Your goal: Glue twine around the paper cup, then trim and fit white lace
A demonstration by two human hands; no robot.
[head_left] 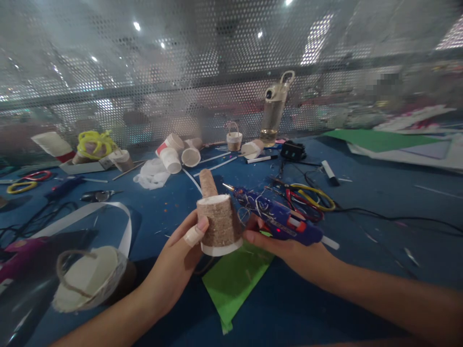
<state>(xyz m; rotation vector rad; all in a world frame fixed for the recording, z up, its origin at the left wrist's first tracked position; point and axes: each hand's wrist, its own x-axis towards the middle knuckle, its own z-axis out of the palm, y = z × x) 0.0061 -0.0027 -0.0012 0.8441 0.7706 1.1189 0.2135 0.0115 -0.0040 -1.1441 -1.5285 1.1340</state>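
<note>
My left hand [177,265], with a strip of tape round its thumb, grips a paper cup [220,224] wrapped in rough brown cord. White shows at the cup's top and bottom edges. A tan, rough-textured cylinder [207,183] sticks up behind it; whether the two are joined is hidden. My right hand [285,248] is closed round a blue hot glue gun [269,212], whose metal tip points left, above and to the right of the cup. Thin glue strands cling to the gun, and a white glue stick [330,242] protrudes from its rear.
Green paper [235,284] lies below my hands. A handled basket [90,279] stands at left. Scissors [313,196] and a black cable [398,217] lie at right. Further back are paper cups [170,159], a water bottle [273,113], a small basket [234,140] and a perforated metal screen [202,62].
</note>
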